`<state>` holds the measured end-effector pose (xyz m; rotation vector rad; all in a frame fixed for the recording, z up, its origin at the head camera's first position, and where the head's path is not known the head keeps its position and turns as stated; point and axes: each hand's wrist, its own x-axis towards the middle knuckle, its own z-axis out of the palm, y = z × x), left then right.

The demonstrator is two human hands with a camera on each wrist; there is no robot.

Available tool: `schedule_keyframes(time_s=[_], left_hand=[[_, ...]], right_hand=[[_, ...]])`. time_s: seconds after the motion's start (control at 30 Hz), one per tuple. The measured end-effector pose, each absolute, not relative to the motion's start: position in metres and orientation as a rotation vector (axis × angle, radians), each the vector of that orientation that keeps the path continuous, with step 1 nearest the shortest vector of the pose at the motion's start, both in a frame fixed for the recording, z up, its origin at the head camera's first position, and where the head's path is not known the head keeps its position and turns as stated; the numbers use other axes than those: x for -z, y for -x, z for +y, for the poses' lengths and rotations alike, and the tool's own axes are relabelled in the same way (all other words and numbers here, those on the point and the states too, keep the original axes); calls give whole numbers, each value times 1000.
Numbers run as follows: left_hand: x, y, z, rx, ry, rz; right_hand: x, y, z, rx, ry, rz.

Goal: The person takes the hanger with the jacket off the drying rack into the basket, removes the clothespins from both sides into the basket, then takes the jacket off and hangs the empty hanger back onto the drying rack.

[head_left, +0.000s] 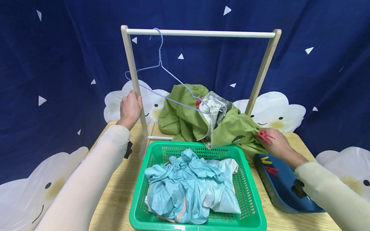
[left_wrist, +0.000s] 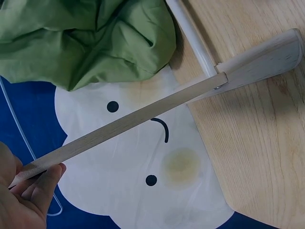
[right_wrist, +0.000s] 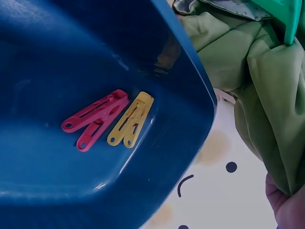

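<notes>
My left hand (head_left: 131, 108) grips the left post (head_left: 133, 70) of a small wooden clothes rack; in the left wrist view its fingers (left_wrist: 45, 188) wrap the post. A lilac wire hanger (head_left: 179, 81) hangs bare from the white rail (head_left: 202, 33). Beneath it a green jacket (head_left: 185, 115) lies heaped, its zip open over a printed lining (head_left: 214, 110), with a red clip at the opening. Further right, my right hand (head_left: 277, 144) holds the jacket's gathered end, where a red clothespin (head_left: 265, 136) is seen; the fingertips are partly hidden.
In front, a green basket (head_left: 136, 202) holds light-blue clothing (head_left: 188, 186). Beside it at right, a blue tray (head_left: 267, 186) contains a yellow clothespin (right_wrist: 131, 120) and a pinkish-red clothespin (right_wrist: 97, 119). The rack's right post (head_left: 263, 72) rises behind the jacket.
</notes>
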<state>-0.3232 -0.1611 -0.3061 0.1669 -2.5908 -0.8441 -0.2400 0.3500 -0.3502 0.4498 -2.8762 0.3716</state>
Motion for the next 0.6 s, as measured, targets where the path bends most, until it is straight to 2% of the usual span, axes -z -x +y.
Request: schedule_keyframes(time_s=[0.6], left_hand=[[307, 324, -162, 837, -157, -2579]], right_hand=[[352, 229, 340, -320, -454, -2945]])
